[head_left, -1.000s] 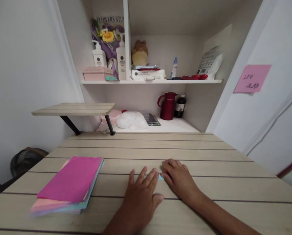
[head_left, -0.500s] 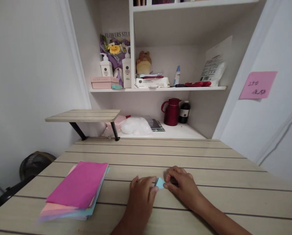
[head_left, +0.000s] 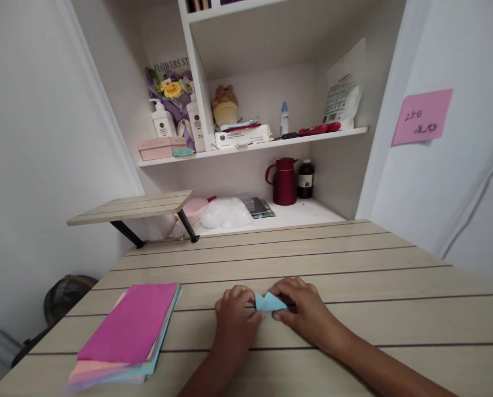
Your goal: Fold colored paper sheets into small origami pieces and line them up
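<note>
Between my two hands is a small piece of folded light-blue paper (head_left: 270, 302), with a pointed peak at its top and a corner reaching to the right. My left hand (head_left: 237, 315) pinches its left end between thumb and fingers. On the other side, my right hand (head_left: 299, 304) has its thumb and curled fingers closed around the right corner. Both hands rest low over the wooden table (head_left: 353, 353). Fingertips hide part of the paper's edges.
To the left lies a stack of coloured paper (head_left: 130, 325), magenta on top. A small raised shelf (head_left: 134, 207) on black legs stands at the back left. Behind the table, a white shelf unit holds a red jug (head_left: 285, 182), a dark bottle (head_left: 305, 179) and a white plastic bag (head_left: 226, 213).
The blue paper now shows wider, with a peak and a corner to the right. My right hand has shifted its grip along it. The whole view has tilted and swung slightly right.
</note>
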Tool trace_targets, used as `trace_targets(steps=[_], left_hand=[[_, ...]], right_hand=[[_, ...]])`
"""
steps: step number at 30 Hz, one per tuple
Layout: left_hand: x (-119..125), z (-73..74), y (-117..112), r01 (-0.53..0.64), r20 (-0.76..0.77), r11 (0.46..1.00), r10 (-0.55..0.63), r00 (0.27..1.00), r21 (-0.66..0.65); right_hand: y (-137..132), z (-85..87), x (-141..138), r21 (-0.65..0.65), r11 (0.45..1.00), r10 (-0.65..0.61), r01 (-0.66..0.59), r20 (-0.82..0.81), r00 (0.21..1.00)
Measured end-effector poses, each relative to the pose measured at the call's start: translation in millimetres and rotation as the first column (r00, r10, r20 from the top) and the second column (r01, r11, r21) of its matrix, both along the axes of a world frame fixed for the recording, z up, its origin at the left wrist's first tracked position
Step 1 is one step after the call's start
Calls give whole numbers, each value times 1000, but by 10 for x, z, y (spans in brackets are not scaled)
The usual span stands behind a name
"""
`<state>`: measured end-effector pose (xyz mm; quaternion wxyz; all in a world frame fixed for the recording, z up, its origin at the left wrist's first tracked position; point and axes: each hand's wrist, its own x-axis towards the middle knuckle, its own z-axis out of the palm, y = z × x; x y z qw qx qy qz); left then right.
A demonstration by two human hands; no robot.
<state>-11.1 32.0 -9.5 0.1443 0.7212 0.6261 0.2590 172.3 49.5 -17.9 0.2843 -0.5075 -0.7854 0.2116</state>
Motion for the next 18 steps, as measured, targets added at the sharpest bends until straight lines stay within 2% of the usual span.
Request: trace_targets(steps=[3, 5, 7, 9, 11, 13, 18], left_hand=[[111, 40, 30, 36, 35, 999, -35, 999, -30], [172, 13, 27, 44, 95, 998, -40, 995, -42], [203, -61, 7, 0, 174, 1000, 3, 985, -15], [207, -146, -28, -67, 220, 995, 49, 974, 75], [200, -196, -70, -84, 215, 986, 51, 975, 146], [198, -189, -109, -43, 179, 983, 11, 984, 177], [229, -51, -152, 48, 65, 991, -56, 996, 122]], right_hand=[[-15, 21, 13, 2, 1000, 1, -1, -54, 999], [-18, 28, 23, 2, 1000, -5, 5, -74, 997], [-14, 26, 33, -4, 1000, -12, 12, -82, 997], [-7, 22, 41, -7, 1000, -24, 24, -87, 996], [-2, 18, 46, -6, 999, -35, 34, -90, 995], [-1, 18, 47, -5, 999, -41, 41, -90, 995], [-10, 1, 47, -18, 998, -53, 52, -105, 993]])
